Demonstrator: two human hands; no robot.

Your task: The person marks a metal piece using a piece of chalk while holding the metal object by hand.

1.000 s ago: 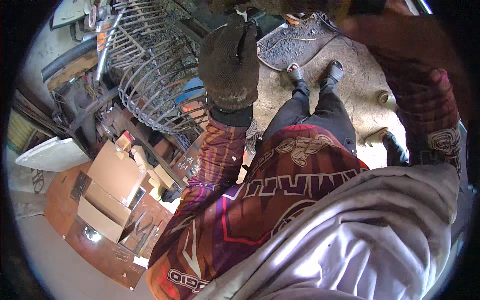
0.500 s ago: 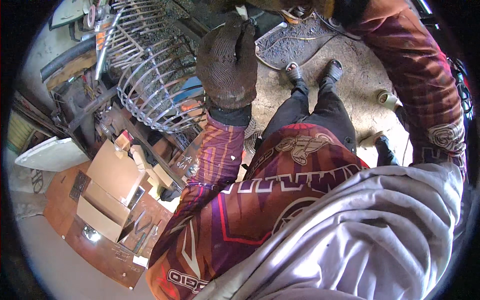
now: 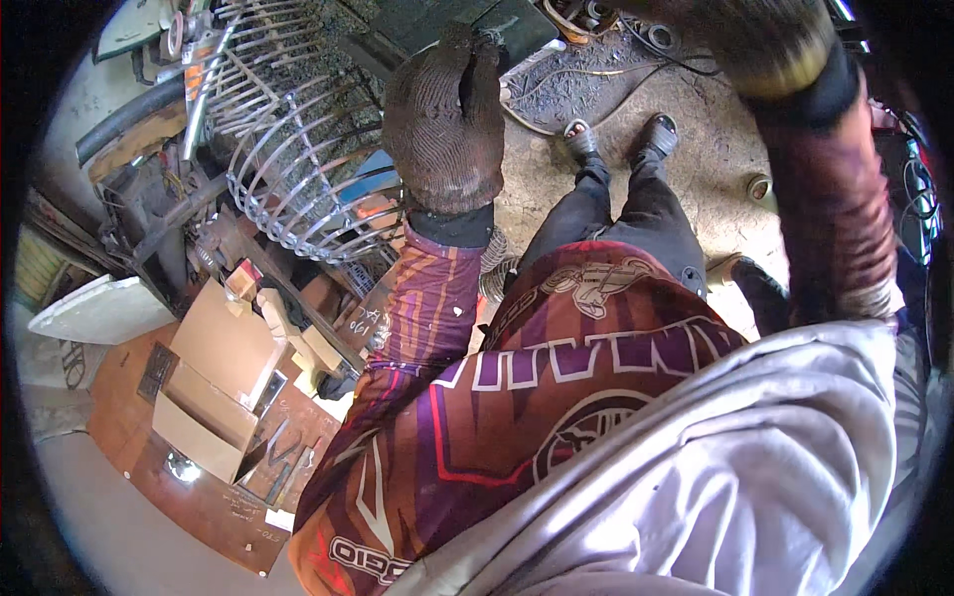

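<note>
My left hand (image 3: pixel 442 134), in a dark brown knitted work glove, is raised at the upper middle with its fingers curled and the thumb laid along them. Whatever it grips at the fingertips is hidden by the glove. Behind the fingertips lies a dark flat metal surface (image 3: pixel 517 35). At the upper right is my right hand (image 3: pixel 770 50), gloved and smeared by motion; its fingers run toward the top edge and do not show clearly. Just left of my left hand stands a cage of curved metal rods (image 3: pixel 298 189).
Cardboard pieces (image 3: pixel 231 333) and hand tools (image 3: pixel 288 462) lie on a brown board (image 3: pixel 129 387) at left. A cable (image 3: pixel 621 107) crosses the floor beyond my sandalled feet (image 3: pixel 651 139). Another person's dark trouser leg (image 3: pixel 760 290) shows at right, partly behind my arm.
My right hand has swung to the right and nearer, uncovering more of the dark metal surface and the floor. My left hand has shifted slightly left, still closed.
</note>
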